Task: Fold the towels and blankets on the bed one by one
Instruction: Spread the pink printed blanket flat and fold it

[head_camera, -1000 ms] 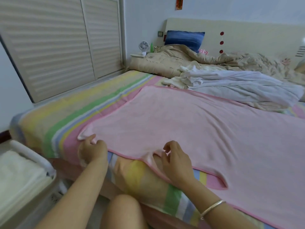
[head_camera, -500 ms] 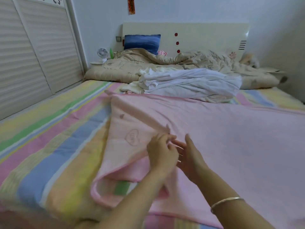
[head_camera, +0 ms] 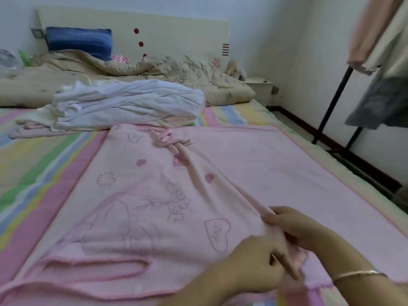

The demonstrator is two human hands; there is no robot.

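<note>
A large pink blanket [head_camera: 276, 164] lies spread over the striped bed [head_camera: 39, 164]. Its left part is folded over to the right, so an underside with outlined hearts and flowers [head_camera: 154, 206] faces up. The folded edge runs as a ridge from the blanket's far edge down to my hands. My left hand [head_camera: 258, 265] and my right hand [head_camera: 295, 226] both pinch that edge at the near right, close together. A bracelet sits on my right wrist. A crumpled white sheet [head_camera: 128, 102] lies beyond the pink blanket.
A beige quilt [head_camera: 154, 71] and a blue pillow [head_camera: 79, 41] lie at the headboard. A small fan [head_camera: 6, 59] stands at the far left. A white nightstand [head_camera: 259, 87] and a black clothes rack [head_camera: 333, 102] with hanging garments stand right of the bed.
My hands have carried the blanket's left edge farther right across the bed. More of the patterned underside now shows. My view has turned to the right.
</note>
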